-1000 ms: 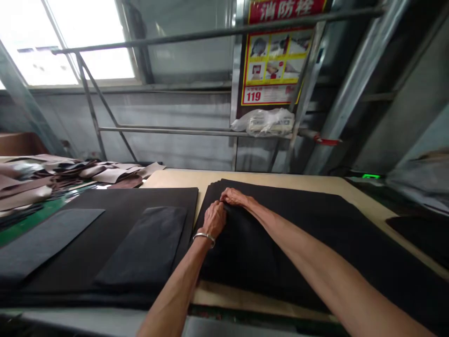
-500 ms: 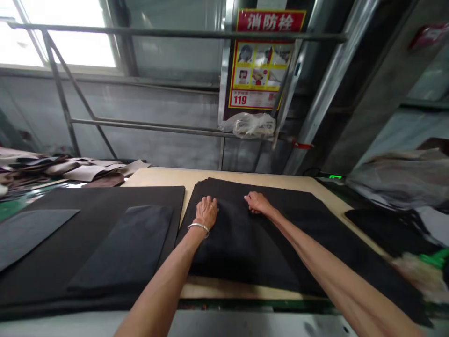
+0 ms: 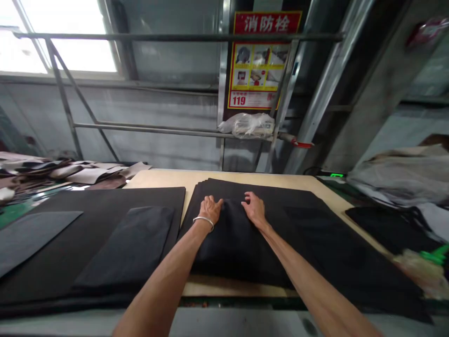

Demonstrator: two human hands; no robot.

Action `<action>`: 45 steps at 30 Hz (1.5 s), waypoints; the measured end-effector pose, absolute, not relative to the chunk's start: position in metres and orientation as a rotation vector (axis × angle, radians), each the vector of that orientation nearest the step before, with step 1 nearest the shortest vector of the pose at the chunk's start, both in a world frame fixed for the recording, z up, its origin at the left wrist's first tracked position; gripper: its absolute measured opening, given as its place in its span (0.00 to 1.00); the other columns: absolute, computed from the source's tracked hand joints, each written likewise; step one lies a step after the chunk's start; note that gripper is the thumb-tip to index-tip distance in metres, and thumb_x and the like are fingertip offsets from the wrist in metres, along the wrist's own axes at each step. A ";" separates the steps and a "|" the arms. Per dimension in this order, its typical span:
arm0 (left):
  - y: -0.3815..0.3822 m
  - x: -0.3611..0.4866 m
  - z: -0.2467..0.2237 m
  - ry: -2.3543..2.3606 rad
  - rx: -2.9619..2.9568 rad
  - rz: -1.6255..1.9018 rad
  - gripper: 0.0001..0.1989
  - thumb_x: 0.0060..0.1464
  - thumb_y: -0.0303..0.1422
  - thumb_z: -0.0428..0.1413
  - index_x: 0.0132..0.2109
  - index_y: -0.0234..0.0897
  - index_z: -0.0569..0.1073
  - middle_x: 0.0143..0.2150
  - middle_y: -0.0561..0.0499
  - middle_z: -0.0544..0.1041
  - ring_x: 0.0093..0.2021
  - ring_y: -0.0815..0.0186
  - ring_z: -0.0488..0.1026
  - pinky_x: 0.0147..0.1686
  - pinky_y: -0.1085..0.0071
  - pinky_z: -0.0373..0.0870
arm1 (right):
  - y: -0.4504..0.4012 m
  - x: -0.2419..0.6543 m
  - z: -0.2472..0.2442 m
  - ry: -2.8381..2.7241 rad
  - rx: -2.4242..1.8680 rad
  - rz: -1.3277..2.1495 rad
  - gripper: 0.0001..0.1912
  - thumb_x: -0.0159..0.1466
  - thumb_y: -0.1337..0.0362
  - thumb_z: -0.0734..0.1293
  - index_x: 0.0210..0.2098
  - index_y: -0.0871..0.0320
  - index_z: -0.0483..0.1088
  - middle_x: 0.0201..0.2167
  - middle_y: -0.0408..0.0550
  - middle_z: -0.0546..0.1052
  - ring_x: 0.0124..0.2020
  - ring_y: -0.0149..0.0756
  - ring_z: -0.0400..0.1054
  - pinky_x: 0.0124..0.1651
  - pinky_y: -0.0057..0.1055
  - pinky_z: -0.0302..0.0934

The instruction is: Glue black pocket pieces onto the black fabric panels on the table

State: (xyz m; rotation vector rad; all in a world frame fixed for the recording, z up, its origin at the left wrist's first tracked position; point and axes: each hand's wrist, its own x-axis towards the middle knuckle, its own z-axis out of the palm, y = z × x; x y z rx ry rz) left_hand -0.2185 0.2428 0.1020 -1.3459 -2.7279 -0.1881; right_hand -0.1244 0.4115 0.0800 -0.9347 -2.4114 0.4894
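Note:
A smaller dark cloth-like piece (image 3: 231,248) lies on a stack of large black sheets (image 3: 291,199) in front of me. My left hand (image 3: 211,208), a bangle at its wrist, rests on the piece's upper left corner, fingers flat and thumb out to the side. Near the upper right corner is my right hand (image 3: 255,208), its fingers curved and apart with nothing visible in them. Whether its fingertips touch the cloth I cannot tell. Farther right, another dark piece (image 3: 336,252) lies over the stack.
On the left, a second black stack (image 3: 105,199) carries a dark piece (image 3: 128,248) and a greyer piece (image 3: 31,234). Scraps (image 3: 87,172) are heaped beyond it. A metal rail (image 3: 157,128) runs behind the pale board (image 3: 168,176). Plastic-covered material (image 3: 403,171) sits at right.
My right hand has moved slightly left and its closed fingers have opened. The left hand has shifted a little right, its thumb now extended. The small piece now lies flatter on its right side.

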 end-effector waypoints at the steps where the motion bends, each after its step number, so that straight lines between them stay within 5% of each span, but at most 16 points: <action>1: 0.244 -0.218 0.103 -2.727 -1.353 -0.186 0.26 0.63 0.23 0.39 0.61 0.45 0.69 0.55 0.37 0.69 0.56 0.52 0.66 0.52 0.58 0.65 | 0.411 -0.124 0.077 -2.388 -0.893 0.499 0.23 0.62 0.67 0.66 0.57 0.60 0.67 0.49 0.50 0.77 0.50 0.39 0.72 0.54 0.33 0.64; 7: 0.248 -0.217 0.103 -2.720 -1.366 -0.184 0.25 0.63 0.22 0.38 0.57 0.43 0.73 0.54 0.37 0.71 0.57 0.51 0.66 0.54 0.54 0.63 | 0.407 -0.119 0.066 -2.345 -0.736 0.459 0.30 0.60 0.73 0.62 0.63 0.61 0.61 0.58 0.51 0.71 0.57 0.38 0.67 0.61 0.35 0.61; 11: 0.250 -0.218 0.102 -2.706 -1.403 -0.202 0.23 0.64 0.24 0.40 0.55 0.41 0.74 0.53 0.37 0.72 0.55 0.51 0.67 0.53 0.54 0.64 | 0.399 -0.116 0.071 -2.457 -0.811 0.250 0.25 0.64 0.71 0.59 0.60 0.62 0.66 0.66 0.55 0.61 0.61 0.42 0.63 0.60 0.36 0.61; 16: 0.252 -0.225 0.101 -2.719 -1.395 -0.167 0.21 0.65 0.26 0.40 0.56 0.40 0.73 0.52 0.37 0.71 0.55 0.52 0.67 0.53 0.56 0.66 | 0.366 -0.132 0.078 -2.701 -0.605 0.208 0.23 0.70 0.69 0.52 0.59 0.62 0.68 0.61 0.54 0.68 0.62 0.40 0.61 0.66 0.35 0.54; 19: 0.248 -0.231 0.102 -2.721 -1.413 -0.132 0.20 0.64 0.26 0.43 0.60 0.39 0.69 0.53 0.36 0.70 0.56 0.52 0.67 0.53 0.58 0.67 | 0.347 -0.141 0.076 -2.830 -0.482 0.267 0.23 0.71 0.65 0.54 0.63 0.59 0.64 0.64 0.54 0.66 0.64 0.40 0.59 0.67 0.37 0.52; 23: 0.243 -0.239 0.101 -2.725 -1.442 -0.114 0.19 0.64 0.26 0.42 0.57 0.35 0.70 0.56 0.35 0.68 0.58 0.50 0.66 0.54 0.55 0.67 | 0.346 -0.137 0.069 -2.886 -0.621 0.286 0.29 0.73 0.54 0.54 0.66 0.65 0.60 0.68 0.61 0.58 0.69 0.51 0.49 0.69 0.54 0.43; 26: 0.242 -0.241 0.096 -2.733 -1.445 -0.158 0.23 0.62 0.22 0.38 0.57 0.36 0.70 0.57 0.36 0.69 0.59 0.51 0.65 0.57 0.51 0.64 | 0.360 -0.127 0.061 -2.831 -0.839 0.278 0.33 0.72 0.48 0.55 0.66 0.65 0.59 0.69 0.61 0.55 0.71 0.52 0.45 0.70 0.55 0.39; 31: 0.240 -0.242 0.089 -2.736 -1.476 -0.279 0.27 0.59 0.21 0.39 0.60 0.44 0.68 0.55 0.41 0.72 0.60 0.52 0.66 0.61 0.50 0.61 | 0.385 -0.110 0.057 -2.750 -0.899 0.296 0.25 0.71 0.53 0.59 0.63 0.59 0.65 0.65 0.58 0.64 0.69 0.49 0.51 0.70 0.50 0.45; 38: 0.226 -0.260 0.090 -2.685 -1.519 -0.360 0.23 0.62 0.44 0.53 0.61 0.40 0.66 0.60 0.40 0.68 0.58 0.51 0.67 0.56 0.48 0.66 | 0.379 -0.113 0.080 -2.750 -0.727 0.278 0.25 0.69 0.51 0.64 0.60 0.59 0.65 0.61 0.55 0.65 0.60 0.46 0.62 0.63 0.53 0.56; 45: 0.239 -0.274 0.088 -2.610 -1.664 -0.259 0.19 0.58 0.29 0.47 0.54 0.37 0.72 0.48 0.40 0.75 0.52 0.53 0.72 0.57 0.54 0.64 | 0.354 -0.115 0.086 -2.811 -0.694 0.370 0.21 0.70 0.50 0.59 0.55 0.55 0.71 0.61 0.51 0.68 0.63 0.44 0.59 0.65 0.46 0.54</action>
